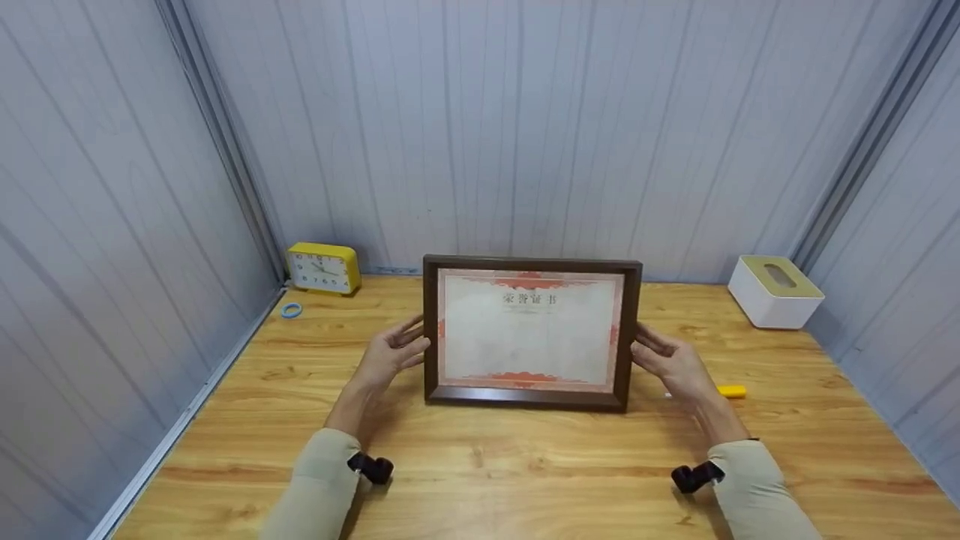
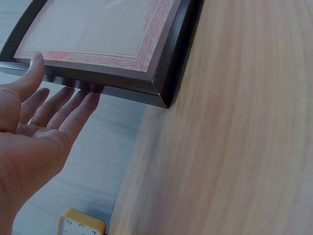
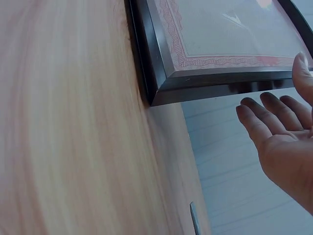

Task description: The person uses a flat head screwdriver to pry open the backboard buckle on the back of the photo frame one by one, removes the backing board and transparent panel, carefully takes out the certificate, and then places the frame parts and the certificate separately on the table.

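A dark brown picture frame point(image 1: 532, 399) stands upright on the wooden table, holding a certificate point(image 1: 529, 337) with a red patterned border. At its left side is my left hand point(image 1: 390, 356), fingers extended. In the left wrist view the thumb point(image 2: 32, 73) overlaps the frame's front, while the fingertips point(image 2: 90, 98) are right at its side edge. My right hand point(image 1: 675, 367) is at the opposite side, its fingers nearly straight. From the right wrist, a narrow gap shows between those fingertips point(image 3: 247, 103) and the frame's edge; the thumb overlaps the edge.
A yellow alarm clock point(image 1: 322, 268) stands at the back left, with a small blue ring point(image 1: 291, 310) in front of it. At the back right is a white tissue box point(image 1: 776, 296). Beside my right wrist lies a yellow stick-shaped thing point(image 1: 732, 391). Panel walls point(image 1: 525, 135) enclose the table.
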### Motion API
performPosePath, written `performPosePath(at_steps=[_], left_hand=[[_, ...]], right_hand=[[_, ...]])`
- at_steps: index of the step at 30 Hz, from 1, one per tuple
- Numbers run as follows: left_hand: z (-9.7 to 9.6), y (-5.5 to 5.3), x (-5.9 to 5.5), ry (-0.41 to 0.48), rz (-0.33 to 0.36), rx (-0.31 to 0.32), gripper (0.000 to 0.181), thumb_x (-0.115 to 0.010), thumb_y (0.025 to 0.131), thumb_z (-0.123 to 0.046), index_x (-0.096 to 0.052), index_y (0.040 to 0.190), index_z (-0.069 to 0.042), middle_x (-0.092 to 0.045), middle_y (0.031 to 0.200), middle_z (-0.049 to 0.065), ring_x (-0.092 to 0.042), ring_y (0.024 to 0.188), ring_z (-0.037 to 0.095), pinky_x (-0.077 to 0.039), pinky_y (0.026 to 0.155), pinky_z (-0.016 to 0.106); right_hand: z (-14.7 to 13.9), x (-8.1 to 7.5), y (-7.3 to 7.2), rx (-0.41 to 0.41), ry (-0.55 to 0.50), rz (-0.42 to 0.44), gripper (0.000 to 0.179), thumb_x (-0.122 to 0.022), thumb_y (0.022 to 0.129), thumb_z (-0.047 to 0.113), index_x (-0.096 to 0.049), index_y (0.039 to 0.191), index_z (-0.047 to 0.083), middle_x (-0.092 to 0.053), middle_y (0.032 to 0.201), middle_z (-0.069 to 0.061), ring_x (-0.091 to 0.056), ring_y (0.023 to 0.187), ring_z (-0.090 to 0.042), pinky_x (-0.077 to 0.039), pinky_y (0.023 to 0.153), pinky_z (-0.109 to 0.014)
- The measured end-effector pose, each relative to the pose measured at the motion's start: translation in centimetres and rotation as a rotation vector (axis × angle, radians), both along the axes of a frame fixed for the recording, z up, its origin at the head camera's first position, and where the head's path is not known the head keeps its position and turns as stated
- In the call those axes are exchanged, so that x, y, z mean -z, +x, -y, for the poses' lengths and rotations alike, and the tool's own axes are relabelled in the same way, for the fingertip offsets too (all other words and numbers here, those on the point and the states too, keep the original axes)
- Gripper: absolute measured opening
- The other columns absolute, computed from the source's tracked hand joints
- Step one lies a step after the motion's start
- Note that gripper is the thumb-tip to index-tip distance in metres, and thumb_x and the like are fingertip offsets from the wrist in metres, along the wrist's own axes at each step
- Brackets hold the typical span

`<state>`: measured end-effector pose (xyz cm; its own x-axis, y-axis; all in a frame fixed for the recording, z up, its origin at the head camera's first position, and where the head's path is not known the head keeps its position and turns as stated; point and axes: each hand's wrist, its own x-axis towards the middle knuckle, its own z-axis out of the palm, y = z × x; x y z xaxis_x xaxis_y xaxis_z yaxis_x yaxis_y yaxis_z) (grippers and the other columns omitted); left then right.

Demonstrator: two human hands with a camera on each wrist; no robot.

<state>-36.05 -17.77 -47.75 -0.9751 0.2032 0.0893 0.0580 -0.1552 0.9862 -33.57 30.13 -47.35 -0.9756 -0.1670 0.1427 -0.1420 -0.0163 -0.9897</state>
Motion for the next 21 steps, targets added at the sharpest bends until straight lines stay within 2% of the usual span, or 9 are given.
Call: performPosePath(at_steps=[5, 9, 12, 16, 21], left_hand=[[-0.1, 0.0, -0.4, -0.048, -0.037, 0.014, 0.059, -0.066, 0.096, -0.005, -0.043, 0.149, 0.002, -0.046, 0.148, 0.024, -0.049, 0.132, 0.035, -0.048, 0.101, 0.041], [-0.1, 0.0, -0.8, -0.096, -0.041, 0.019, 0.058, -0.066, 0.097, -0.006, -0.042, 0.149, 0.003, -0.046, 0.148, 0.024, -0.049, 0.133, 0.035, -0.046, 0.103, 0.043], [-0.4, -0.1, -1.1, -0.098, -0.025, 0.0, 0.055, -0.064, 0.098, -0.006, -0.043, 0.148, 0.004, -0.047, 0.147, 0.024, -0.05, 0.131, 0.035, -0.046, 0.102, 0.045], [-0.7, -0.3, -1.2, -0.07, -0.015, -0.023, 0.051, -0.063, 0.098, -0.003, -0.046, 0.145, 0.006, -0.05, 0.144, 0.025, -0.054, 0.127, 0.034, -0.049, 0.1, 0.043], [-0.2, -0.1, -0.8, -0.078, -0.017, 0.015, 0.051, -0.064, 0.097, -0.001, -0.047, 0.145, 0.006, -0.054, 0.139, 0.027, -0.057, 0.124, 0.033, -0.05, 0.098, 0.04]], right_hand=[[0.1, -0.5, 0.0, 0.019, 0.076, 0.025, 0.064, -0.067, 0.098, 0.016, -0.036, 0.148, -0.008, -0.038, 0.15, -0.029, -0.06, 0.116, -0.006, -0.048, 0.097, -0.027], [0.1, -0.8, -0.4, -0.016, 0.045, 0.024, 0.062, -0.066, 0.098, 0.012, -0.036, 0.147, -0.011, -0.036, 0.15, -0.03, -0.058, 0.12, -0.012, -0.048, 0.098, -0.03], [0.3, -1.0, -0.7, -0.01, 0.035, 0.021, 0.062, -0.066, 0.098, 0.012, -0.036, 0.147, -0.011, -0.036, 0.15, -0.03, -0.058, 0.121, -0.014, -0.048, 0.098, -0.031], [0.5, -1.1, -0.9, 0.025, 0.085, 0.004, 0.062, -0.068, 0.097, 0.015, -0.039, 0.146, -0.01, -0.041, 0.147, -0.03, -0.06, 0.118, -0.012, -0.05, 0.096, -0.03], [0.6, -0.9, -0.7, 0.019, 0.105, -0.005, 0.057, -0.067, 0.097, 0.012, -0.042, 0.144, -0.01, -0.046, 0.143, -0.031, -0.063, 0.113, -0.011, -0.051, 0.093, -0.03]])
